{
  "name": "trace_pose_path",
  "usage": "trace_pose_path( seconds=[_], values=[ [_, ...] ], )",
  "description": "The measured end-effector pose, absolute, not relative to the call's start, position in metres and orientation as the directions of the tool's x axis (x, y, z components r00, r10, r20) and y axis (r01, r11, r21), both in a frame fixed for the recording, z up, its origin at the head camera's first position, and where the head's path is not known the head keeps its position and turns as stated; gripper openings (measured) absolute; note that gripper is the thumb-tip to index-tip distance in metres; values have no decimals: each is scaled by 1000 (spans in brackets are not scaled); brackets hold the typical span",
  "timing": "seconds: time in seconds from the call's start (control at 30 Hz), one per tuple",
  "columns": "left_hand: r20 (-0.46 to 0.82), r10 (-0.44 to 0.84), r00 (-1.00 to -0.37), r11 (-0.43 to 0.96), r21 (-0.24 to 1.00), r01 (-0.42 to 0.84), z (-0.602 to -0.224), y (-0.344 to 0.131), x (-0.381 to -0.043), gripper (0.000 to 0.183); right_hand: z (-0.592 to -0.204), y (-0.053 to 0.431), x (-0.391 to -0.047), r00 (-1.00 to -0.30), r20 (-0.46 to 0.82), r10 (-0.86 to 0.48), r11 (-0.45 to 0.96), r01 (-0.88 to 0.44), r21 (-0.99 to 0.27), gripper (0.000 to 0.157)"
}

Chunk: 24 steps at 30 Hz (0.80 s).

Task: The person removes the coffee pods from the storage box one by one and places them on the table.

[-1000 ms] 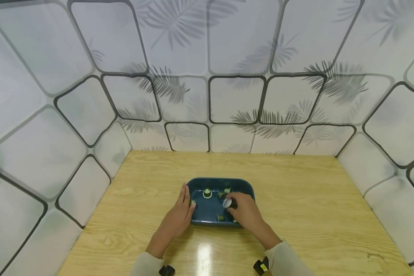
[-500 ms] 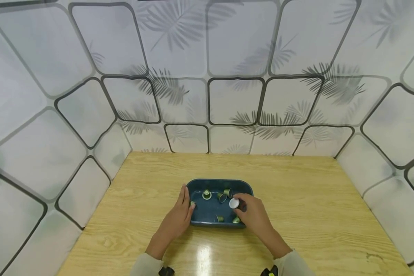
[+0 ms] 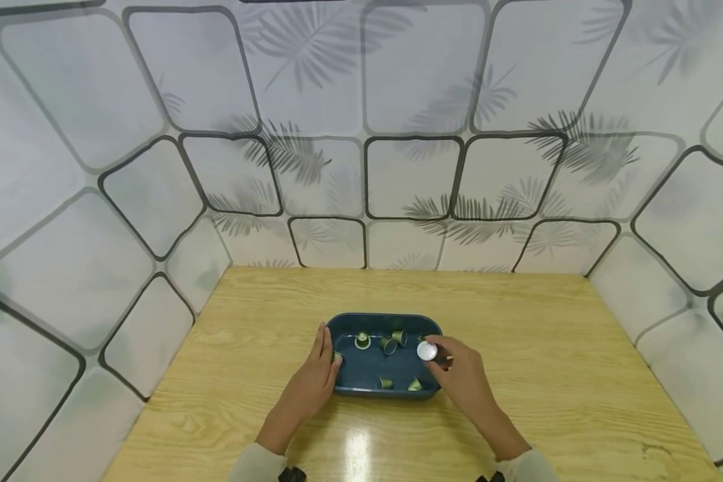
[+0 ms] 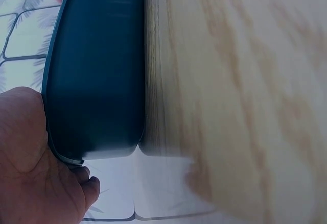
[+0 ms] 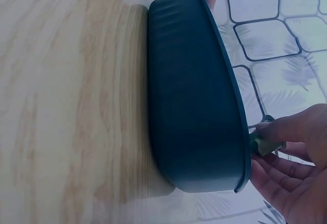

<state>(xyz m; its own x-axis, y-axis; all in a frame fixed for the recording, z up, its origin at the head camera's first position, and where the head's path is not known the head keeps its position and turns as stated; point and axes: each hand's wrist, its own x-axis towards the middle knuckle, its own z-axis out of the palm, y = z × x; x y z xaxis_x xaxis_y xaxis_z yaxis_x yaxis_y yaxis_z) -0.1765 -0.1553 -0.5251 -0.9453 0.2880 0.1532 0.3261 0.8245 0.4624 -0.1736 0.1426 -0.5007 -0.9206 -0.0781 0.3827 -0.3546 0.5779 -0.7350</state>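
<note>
A dark blue rectangular tray (image 3: 361,369) stands on the table with several green coffee capsules in it. My left hand (image 3: 308,380) grips its left end, thumb over the rim and the other fingers along the outer wall. One capsule lies partly hidden beside that thumb. Over the tray's right end, my right hand (image 3: 468,381) pinches a coffee capsule (image 3: 426,351) between thumb and fingers, its pale round lid facing up toward the head camera. In the right wrist view the green body of this capsule (image 5: 263,145) shows just past the tray rim.
An upright capsule (image 3: 362,341) sits at the back left of the tray. Two capsules lie on their sides near the middle, one being the tipped capsule (image 3: 388,345). Two more lie along the front wall. Patterned panels (image 3: 412,174) enclose the wooden table (image 3: 548,335) at the back and sides.
My right hand has moved right with the capsule, and the capsule's lid has turned to face the head camera. The front right capsule has come into view. My left hand stays on the tray.
</note>
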Motion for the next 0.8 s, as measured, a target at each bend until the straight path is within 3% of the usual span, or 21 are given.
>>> trace_pose_path(
  seconds=[0.57, 0.8],
  values=[
    [149, 296, -943, 821, 466, 331, -524, -156, -178, 66, -510, 162, -172, -807, 590, 22, 529, -492, -692, 48],
    [144, 296, -944, 821, 467, 328, -526, -156, -179, 66, -510, 172, -176, -788, 613, 61, 568, -477, -671, 46]
  ],
)
